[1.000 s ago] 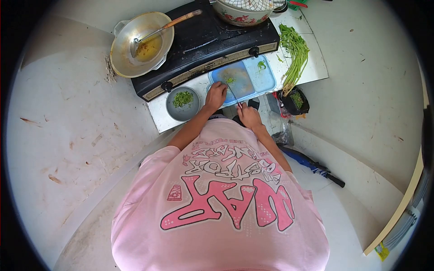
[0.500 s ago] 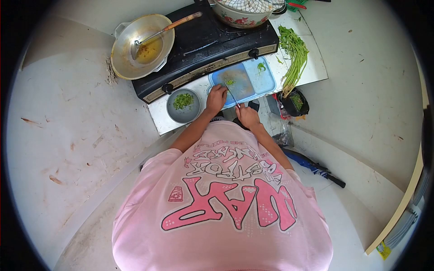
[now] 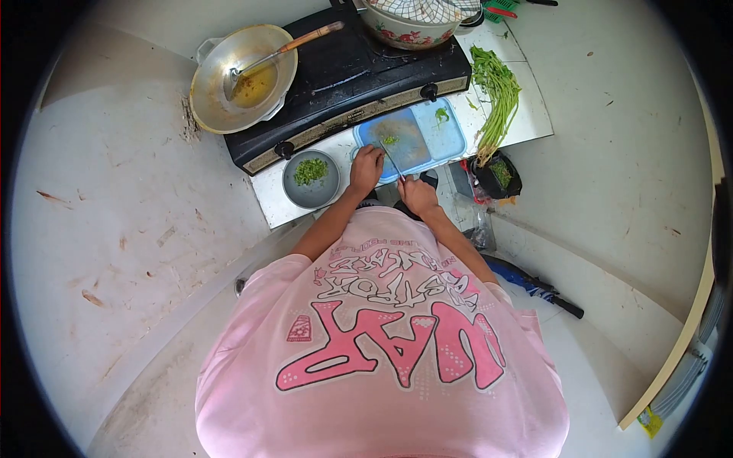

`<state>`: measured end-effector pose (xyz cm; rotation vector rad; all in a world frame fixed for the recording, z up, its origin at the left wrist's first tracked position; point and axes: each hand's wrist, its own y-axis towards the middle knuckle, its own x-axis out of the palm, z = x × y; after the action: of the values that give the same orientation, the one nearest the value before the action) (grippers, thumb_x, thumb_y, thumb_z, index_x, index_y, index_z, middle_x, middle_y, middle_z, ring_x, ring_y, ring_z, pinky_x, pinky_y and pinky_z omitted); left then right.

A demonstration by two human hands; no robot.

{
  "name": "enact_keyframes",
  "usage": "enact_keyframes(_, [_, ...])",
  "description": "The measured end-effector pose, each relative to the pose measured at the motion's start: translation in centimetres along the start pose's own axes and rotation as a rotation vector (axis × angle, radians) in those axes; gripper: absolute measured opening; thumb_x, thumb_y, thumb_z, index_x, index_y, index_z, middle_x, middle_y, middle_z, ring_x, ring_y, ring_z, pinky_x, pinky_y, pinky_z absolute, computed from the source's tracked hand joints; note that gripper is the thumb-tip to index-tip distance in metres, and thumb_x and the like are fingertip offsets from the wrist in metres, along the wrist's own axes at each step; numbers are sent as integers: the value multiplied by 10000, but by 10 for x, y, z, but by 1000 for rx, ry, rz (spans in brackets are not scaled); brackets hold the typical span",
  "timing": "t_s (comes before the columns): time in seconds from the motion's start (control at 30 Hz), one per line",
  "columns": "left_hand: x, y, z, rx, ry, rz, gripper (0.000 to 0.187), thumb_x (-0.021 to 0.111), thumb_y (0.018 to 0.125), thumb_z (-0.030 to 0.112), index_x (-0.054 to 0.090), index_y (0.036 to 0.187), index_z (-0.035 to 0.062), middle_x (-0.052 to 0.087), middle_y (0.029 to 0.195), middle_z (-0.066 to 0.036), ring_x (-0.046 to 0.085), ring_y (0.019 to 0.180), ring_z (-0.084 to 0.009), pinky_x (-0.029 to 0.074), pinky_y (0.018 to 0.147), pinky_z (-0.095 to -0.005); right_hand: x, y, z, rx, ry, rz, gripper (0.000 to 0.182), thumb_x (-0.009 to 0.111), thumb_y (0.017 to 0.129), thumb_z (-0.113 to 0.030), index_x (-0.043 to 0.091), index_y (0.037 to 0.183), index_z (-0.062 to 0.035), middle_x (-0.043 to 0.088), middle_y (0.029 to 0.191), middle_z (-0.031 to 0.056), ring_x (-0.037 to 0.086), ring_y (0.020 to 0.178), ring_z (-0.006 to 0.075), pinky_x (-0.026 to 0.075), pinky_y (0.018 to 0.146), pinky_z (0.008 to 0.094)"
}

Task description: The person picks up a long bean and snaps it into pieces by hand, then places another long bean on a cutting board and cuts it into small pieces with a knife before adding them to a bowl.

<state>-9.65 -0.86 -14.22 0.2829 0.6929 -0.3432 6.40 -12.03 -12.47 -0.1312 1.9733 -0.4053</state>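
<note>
**Knife work at blue cutting board**

The right hand (image 3: 418, 195) is gripping a knife (image 3: 394, 162), its blade reaching over the blue cutting board (image 3: 427, 133). The left hand (image 3: 366, 168) is pressing down on chopped greens (image 3: 389, 140) at the board's near-left edge. 1 grey bowl (image 3: 311, 183) is sitting just left, holding more.

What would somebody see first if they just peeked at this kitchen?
Probably the pink shirt filling the bottom. Above it, the right hand holds a knife over the blue cutting board, the left hand beside it. A metal wok with a ladle sits on the black stove, upper left.
</note>
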Motion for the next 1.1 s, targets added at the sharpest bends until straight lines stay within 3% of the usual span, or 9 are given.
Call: enact_keyframes(1.1, [-5,-1,4,-11,4,-13,95,671,882,55,724,954,22,634,934,-157,633,950,-372,534,858,-466,-7,-14,-7,5,-18,3,467,502,1044,-385,652,948,46,702,751,293,720,724,467,587,667,554])
